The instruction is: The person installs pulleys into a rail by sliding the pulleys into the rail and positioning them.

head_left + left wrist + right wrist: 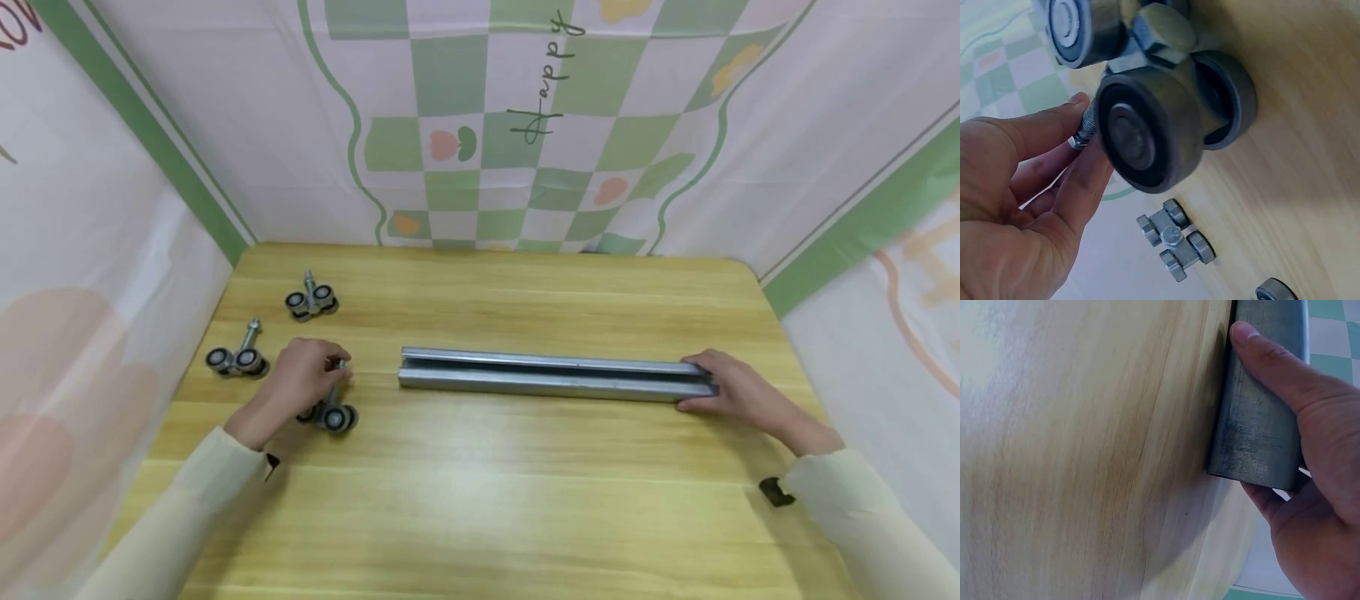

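Observation:
My left hand (303,379) pinches the threaded bolt of a roller trolley (335,417) between thumb and fingers. Its several dark-rimmed wheels hang below that hand, large in the left wrist view, where the trolley's hex bolt head (1163,34) shows between them. A slotted metal channel rail (540,385) lies across the middle of the table, slot facing up. Around its right end curls my right hand (738,392), thumb along the near side, as the right wrist view also shows. The rail's left end is a short way right of the held trolley.
Two more roller trolleys stand on the wooden table (480,508) at the left: one (311,300) near the back, another (238,358) by the left edge, both with bolts pointing up. A patterned cloth (517,200) hangs along the back and sides.

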Available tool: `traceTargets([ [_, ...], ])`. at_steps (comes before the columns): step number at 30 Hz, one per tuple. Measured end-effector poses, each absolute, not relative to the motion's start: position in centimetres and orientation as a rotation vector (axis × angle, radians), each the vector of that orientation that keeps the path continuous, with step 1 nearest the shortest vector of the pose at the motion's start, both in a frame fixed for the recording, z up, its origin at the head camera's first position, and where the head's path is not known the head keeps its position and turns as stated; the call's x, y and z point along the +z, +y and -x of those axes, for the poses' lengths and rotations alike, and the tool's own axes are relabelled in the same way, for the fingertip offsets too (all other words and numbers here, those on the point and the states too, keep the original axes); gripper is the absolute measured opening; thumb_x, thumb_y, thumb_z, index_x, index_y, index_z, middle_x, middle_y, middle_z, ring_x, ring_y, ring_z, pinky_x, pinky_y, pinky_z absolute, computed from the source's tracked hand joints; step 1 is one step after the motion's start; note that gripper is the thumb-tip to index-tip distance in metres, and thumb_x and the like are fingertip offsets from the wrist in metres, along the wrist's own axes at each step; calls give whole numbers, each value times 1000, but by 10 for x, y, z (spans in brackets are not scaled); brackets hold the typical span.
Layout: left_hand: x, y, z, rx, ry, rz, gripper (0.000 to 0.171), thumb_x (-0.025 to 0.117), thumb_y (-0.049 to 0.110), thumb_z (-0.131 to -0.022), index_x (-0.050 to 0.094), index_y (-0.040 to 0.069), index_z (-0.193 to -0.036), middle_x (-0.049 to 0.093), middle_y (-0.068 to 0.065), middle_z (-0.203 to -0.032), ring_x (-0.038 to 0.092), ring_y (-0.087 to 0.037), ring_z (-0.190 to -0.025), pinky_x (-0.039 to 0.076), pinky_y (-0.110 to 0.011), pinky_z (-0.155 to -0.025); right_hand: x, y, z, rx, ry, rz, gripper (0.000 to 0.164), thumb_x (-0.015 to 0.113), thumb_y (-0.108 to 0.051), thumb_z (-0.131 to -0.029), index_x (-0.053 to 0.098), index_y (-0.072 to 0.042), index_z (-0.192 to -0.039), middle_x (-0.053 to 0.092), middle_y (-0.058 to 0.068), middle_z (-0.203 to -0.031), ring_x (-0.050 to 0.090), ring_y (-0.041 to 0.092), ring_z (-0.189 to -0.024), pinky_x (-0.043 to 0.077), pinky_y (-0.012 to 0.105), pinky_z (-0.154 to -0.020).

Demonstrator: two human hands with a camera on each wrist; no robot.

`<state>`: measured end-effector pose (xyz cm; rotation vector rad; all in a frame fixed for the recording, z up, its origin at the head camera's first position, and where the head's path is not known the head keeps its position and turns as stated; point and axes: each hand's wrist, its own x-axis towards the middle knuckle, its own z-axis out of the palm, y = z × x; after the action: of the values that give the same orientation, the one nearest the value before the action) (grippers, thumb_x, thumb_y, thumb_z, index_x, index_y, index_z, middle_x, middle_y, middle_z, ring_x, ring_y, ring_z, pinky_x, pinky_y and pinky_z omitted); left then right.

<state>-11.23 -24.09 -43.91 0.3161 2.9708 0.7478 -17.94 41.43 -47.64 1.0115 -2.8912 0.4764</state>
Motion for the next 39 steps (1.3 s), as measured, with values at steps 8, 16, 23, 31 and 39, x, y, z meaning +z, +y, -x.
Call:
traceTargets([
  [8, -433, -243, 103, 876, 3059, -317, 21, 83, 5, -91, 77, -5, -109, 78, -18, -99, 75, -30, -85, 63, -45, -72, -475, 413, 179, 503, -2884, -1009, 64, 102, -20, -66, 71, 0, -118, 72, 5, -102, 60, 9, -87, 53, 33, -71],
  [16, -435, -242, 94, 881, 3225, -409, 22, 89, 4, -84, 77, -1, -101, 77, -14, -94, 73, -26, -78, 62, -43, -68, -475, 413, 180, 488, -2887, -1008, 63, 101, -21, -67, 71, 0, -118, 71, 5, -102, 61, 11, -87, 53, 33, -71],
  [23, -438, -240, 85, 901, 3265, -465, 24, 90, 3, -82, 75, 0, -100, 75, -13, -93, 71, -22, -75, 60, -37, -63, -476, 414, 179, 491, -2893, -988, 63, 101, -21, -68, 70, 0, -119, 71, 5, -102, 60, 11, -87, 52, 33, -72],
  [31, -435, -238, 84, 764, 3259, -492, 24, 89, 5, -84, 75, 0, -103, 75, -13, -95, 68, -18, -69, 58, -32, -59, -478, 414, 178, 502, -2900, -967, 62, 101, -20, -68, 70, 0, -118, 71, 6, -103, 59, 11, -88, 52, 32, -72],
  [39, -431, -238, 88, 573, 3191, -532, 31, 89, 12, -86, 77, 2, -113, 76, -14, -108, 70, -19, -73, 58, -35, -61, -479, 413, 175, 504, -2931, -941, 62, 100, -22, -71, 69, 0, -120, 71, 7, -104, 60, 16, -89, 50, 34, -72],
])
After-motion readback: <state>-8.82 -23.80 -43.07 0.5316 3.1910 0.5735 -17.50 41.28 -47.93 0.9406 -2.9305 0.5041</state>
